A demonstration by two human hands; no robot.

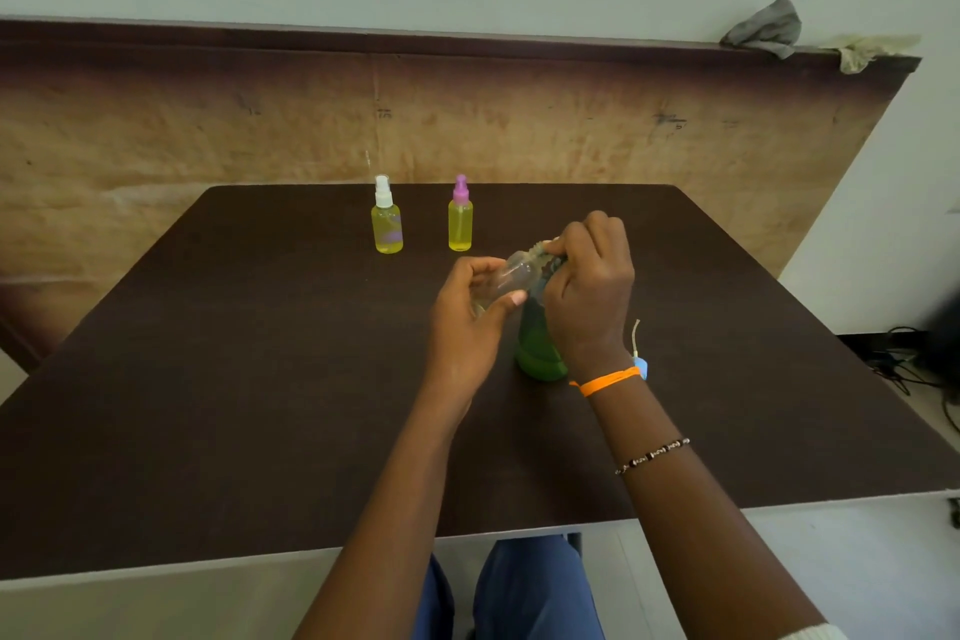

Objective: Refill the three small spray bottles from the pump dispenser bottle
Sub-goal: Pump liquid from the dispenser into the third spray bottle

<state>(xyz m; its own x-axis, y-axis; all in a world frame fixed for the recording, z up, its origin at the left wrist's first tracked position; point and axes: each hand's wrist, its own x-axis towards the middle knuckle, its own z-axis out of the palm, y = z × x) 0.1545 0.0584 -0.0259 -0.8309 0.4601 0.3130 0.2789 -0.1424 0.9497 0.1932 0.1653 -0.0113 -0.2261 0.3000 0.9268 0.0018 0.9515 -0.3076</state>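
Two filled spray bottles, white-capped (386, 222) and pink-capped (460, 218), near desk (208, 379) far edge. One clear bottle (506, 278) gripped by left hand (467, 322); right hand (589, 286) curled over one green pump bottle (537, 348).

Two yellow-filled spray bottles (387, 224) (460, 222) stand upright; clear bottle (506, 278) tilted at green dispenser (537, 343).

Three small spray bottles: two filled yellow ones (387, 229) (460, 226), one clear one (506, 276). One green pump dispenser bottle (537, 348). Two rags (766, 29) (867, 49).
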